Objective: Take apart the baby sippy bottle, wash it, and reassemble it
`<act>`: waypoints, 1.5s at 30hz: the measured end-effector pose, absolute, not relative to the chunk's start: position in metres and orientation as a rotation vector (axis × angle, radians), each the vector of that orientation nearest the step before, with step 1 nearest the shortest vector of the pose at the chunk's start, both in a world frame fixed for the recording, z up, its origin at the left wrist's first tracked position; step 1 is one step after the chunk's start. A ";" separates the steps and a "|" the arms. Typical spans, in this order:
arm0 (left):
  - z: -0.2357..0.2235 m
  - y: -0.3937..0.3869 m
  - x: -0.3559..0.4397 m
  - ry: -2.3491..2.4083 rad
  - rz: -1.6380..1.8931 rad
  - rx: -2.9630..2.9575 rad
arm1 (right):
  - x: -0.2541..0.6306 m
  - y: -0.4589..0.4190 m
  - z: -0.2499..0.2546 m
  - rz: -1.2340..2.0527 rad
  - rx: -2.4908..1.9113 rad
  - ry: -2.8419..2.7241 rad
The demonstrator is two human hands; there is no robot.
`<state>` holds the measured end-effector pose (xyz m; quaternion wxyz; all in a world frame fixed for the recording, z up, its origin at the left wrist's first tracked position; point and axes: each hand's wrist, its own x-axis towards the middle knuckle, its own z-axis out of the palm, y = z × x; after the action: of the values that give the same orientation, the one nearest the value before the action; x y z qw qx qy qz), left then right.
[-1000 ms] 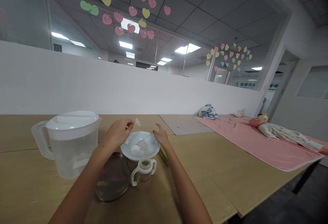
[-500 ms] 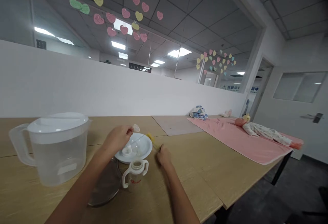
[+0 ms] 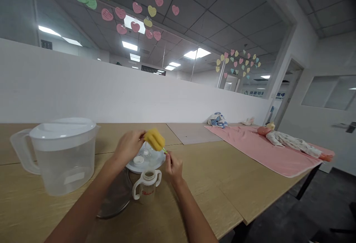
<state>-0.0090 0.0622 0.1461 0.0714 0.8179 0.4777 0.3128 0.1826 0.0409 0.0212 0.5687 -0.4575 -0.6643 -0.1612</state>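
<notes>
My right hand [image 3: 174, 167] is closed round the thin green handle of a yellow sponge bottle brush [image 3: 155, 139]. The brush head meets the fingertips of my left hand [image 3: 128, 146], which are pinched together. The small pale disc in that pinch shows in the earlier frame, but the sponge covers it now. Under both hands is a white bowl [image 3: 134, 169], holding a white bottle ring [image 3: 138, 160] and a clear piece that looks like a nipple or cap. In front of it stands an open two-handled baby bottle [image 3: 148, 187], upright and touched by neither hand.
A large lidded plastic pitcher [image 3: 66, 161] stands at the left. A dark round tray [image 3: 115, 195] lies partly under my left forearm. On the right, a baby doll [image 3: 294, 143] lies on a pink cloth [image 3: 258, 148], with crumpled blue-white fabric [image 3: 217, 120] by the wall.
My right hand has lifted the sponge brush up and left, from beside the bowl to the left fingertips. The left hand has hardly moved. The bottle stays put.
</notes>
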 end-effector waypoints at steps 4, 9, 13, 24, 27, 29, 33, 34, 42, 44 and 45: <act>0.148 0.065 -0.011 1.247 1.246 2.239 | 0.179 0.042 0.019 -0.256 -1.120 -1.378; 0.149 0.064 -0.010 1.230 1.410 2.022 | 0.177 0.045 0.018 -0.169 -1.131 -1.301; 0.152 0.062 -0.008 1.019 1.460 1.956 | 0.177 0.043 0.020 -0.253 -1.096 -1.466; 0.160 0.055 -0.014 0.954 1.370 1.800 | 0.190 0.038 0.029 -0.580 -1.043 -1.751; 0.158 0.061 -0.017 1.078 1.373 1.892 | 0.192 0.039 0.029 -0.634 -1.040 -1.766; 0.155 0.065 -0.020 1.162 1.399 1.948 | 0.193 0.039 0.029 -0.654 -1.056 -1.746; 0.155 0.066 -0.027 1.405 1.322 2.142 | 0.193 0.038 0.029 -0.614 -1.162 -1.567; 0.155 0.065 -0.030 1.507 1.256 2.211 | 0.193 0.038 0.029 -0.589 -1.193 -1.508; 0.136 0.072 -0.054 1.846 0.172 2.355 | 0.197 0.041 0.026 -0.523 -1.252 -1.393; 0.124 0.078 -0.055 1.767 0.028 2.203 | 0.197 0.042 0.025 -0.546 -1.250 -1.422; 0.118 0.081 -0.054 1.740 -0.006 2.133 | 0.197 0.042 0.024 -0.558 -1.250 -1.431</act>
<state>-0.0541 0.0807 0.1185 0.1931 0.7603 0.6202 -0.0022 0.1973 0.0421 0.0240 0.5486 -0.5278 -0.6042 -0.2354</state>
